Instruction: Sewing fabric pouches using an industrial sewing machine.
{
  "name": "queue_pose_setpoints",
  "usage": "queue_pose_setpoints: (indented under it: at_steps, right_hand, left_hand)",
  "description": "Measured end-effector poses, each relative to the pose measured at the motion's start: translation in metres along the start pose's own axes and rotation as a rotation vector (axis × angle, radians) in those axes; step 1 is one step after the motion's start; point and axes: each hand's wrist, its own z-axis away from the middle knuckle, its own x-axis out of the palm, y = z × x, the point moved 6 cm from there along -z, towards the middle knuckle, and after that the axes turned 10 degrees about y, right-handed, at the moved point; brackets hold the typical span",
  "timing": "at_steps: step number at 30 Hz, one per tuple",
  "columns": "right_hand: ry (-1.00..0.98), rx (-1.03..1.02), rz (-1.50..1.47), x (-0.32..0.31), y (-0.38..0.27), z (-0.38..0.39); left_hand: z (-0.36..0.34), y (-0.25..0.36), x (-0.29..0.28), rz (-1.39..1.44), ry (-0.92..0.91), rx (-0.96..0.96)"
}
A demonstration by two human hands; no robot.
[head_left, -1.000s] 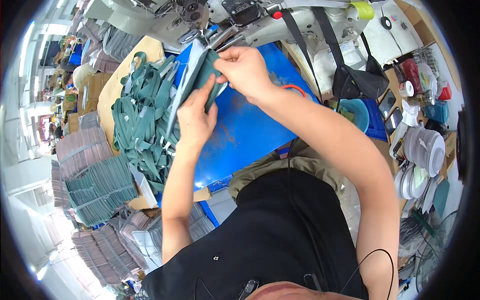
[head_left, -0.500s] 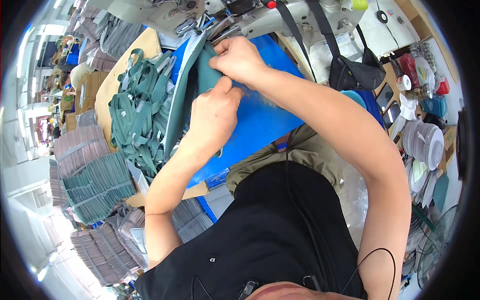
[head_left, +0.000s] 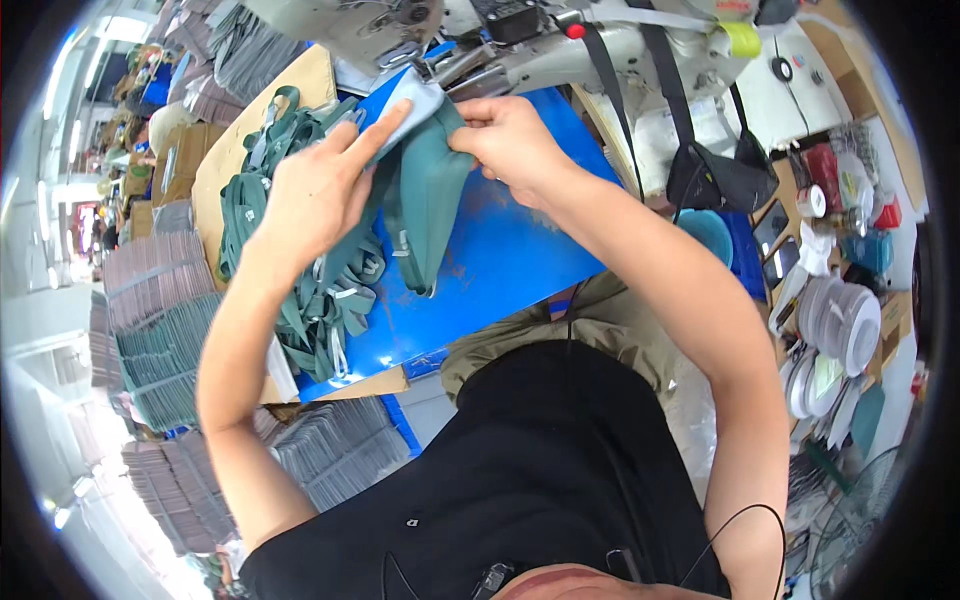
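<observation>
A green fabric piece [head_left: 432,195] with a pale grey-blue face [head_left: 424,98] hangs under the sewing machine's needle area [head_left: 425,68]. My right hand [head_left: 508,148] pinches its right edge between thumb and fingers. On the left side, my left hand [head_left: 318,195] lays its index finger along the pale face, while its other fingers curl around the fabric's left part, mostly hidden. Beside and beneath that hand spreads a tangled heap of green straps [head_left: 340,300].
The sewing machine [head_left: 600,60] spans the far side of the blue work surface [head_left: 530,230]. A black pouch [head_left: 722,178] hangs to the right, near a teal bowl [head_left: 708,238]. Tied fabric stacks [head_left: 165,350] stand at left; white spools [head_left: 840,320] sit at right.
My left hand has moved left and away from the right hand, its index finger now stretched over the pale face. The fabric piece has swung rightward and its pale side shows more.
</observation>
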Motion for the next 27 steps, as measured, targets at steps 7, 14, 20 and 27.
queue_pose_setpoints:
  at_steps: [7,14,20,27]
  right_hand:
    - [0.024,0.056,-0.066,-0.001,0.006,0.009]
    - [0.022,0.045,-0.193,0.004,0.005,-0.012]
    - [0.076,0.082,-0.324,0.007,0.018,-0.019]
    - [0.085,0.067,-0.375,0.007,0.019,-0.019]
  left_hand:
    - [-0.017,0.003,-0.028,-0.294,-0.048,0.295]
    - [-0.03,0.004,-0.03,-0.429,-0.121,0.344]
    - [-0.041,0.005,-0.03,-0.473,-0.055,0.366]
    - [-0.04,0.037,-0.015,-0.515,-0.078,0.175]
